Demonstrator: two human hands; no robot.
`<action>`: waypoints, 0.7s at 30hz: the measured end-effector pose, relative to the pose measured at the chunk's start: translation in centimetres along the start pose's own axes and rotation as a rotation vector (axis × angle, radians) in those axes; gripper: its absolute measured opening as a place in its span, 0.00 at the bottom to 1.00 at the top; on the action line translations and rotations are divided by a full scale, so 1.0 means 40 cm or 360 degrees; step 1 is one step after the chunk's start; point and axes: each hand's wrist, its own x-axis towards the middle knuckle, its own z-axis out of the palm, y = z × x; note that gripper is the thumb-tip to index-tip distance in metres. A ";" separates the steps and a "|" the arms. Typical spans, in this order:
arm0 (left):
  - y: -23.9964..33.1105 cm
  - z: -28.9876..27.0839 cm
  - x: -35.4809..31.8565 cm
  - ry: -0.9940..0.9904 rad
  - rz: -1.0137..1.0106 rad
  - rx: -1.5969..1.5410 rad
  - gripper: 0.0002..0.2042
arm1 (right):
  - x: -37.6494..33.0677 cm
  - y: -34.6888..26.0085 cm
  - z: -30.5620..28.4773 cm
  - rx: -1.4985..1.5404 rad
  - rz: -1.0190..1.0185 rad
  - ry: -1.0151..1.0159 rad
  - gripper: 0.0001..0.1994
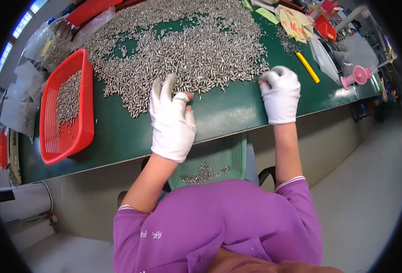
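Steel pins [187,50] are heaped across the desk [228,113], mostly unsorted; few lie in the green basket [210,166] below its near edge. Left hand [171,118] is spread on them, right hand [280,93] curled, contents unseen.

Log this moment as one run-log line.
left hand: open on metal pins | right hand: curled at pile edge | red basket: left

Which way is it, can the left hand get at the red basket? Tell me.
Probably yes: the left hand rests at the pile of metal pins, and only bare green table lies between it and the red basket.
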 end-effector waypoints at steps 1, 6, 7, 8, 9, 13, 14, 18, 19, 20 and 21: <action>-0.004 0.000 -0.003 0.0037 0.0007 -0.0017 0.10 | -0.001 0.022 0.010 0.0003 0.0072 0.0108 0.06; -0.006 -0.019 -0.018 0.0321 0.0033 -0.0734 0.08 | -0.033 0.088 0.009 0.0146 0.0457 0.0026 0.13; 0.001 -0.013 -0.047 0.0401 -0.0052 -0.1127 0.07 | -0.043 0.101 0.022 0.0291 0.0416 0.0141 0.16; -0.013 -0.043 -0.058 0.0521 0.0296 -0.0708 0.07 | -0.035 0.110 0.040 0.0146 0.0240 0.0264 0.14; -0.025 -0.077 -0.101 0.0414 0.0305 -0.0505 0.08 | -0.025 0.083 0.038 -0.0091 0.0264 0.0275 0.15; -0.051 -0.122 -0.259 0.0373 0.0174 -0.0560 0.12 | -0.030 0.064 -0.019 0.0369 0.0248 0.0316 0.03; -0.055 -0.130 -0.312 0.0362 -0.0058 -0.0586 0.13 | -0.036 0.073 -0.018 0.0386 0.0221 0.0329 0.06; -0.088 -0.132 -0.433 -0.0212 -0.0935 -0.0621 0.25 | -0.137 0.083 -0.037 0.0526 0.0053 0.0663 0.11; -0.096 -0.138 -0.451 -0.0390 -0.1045 -0.0617 0.25 | -0.181 0.046 -0.055 0.0650 -0.0018 0.0506 0.07; -0.092 -0.129 -0.452 -0.0581 -0.1101 -0.0502 0.23 | -0.233 -0.006 -0.067 0.1317 0.0228 0.0370 0.05; -0.086 -0.118 -0.455 -0.0729 -0.1085 -0.0233 0.23 | -0.258 -0.019 -0.076 0.0936 -0.0018 0.0209 0.08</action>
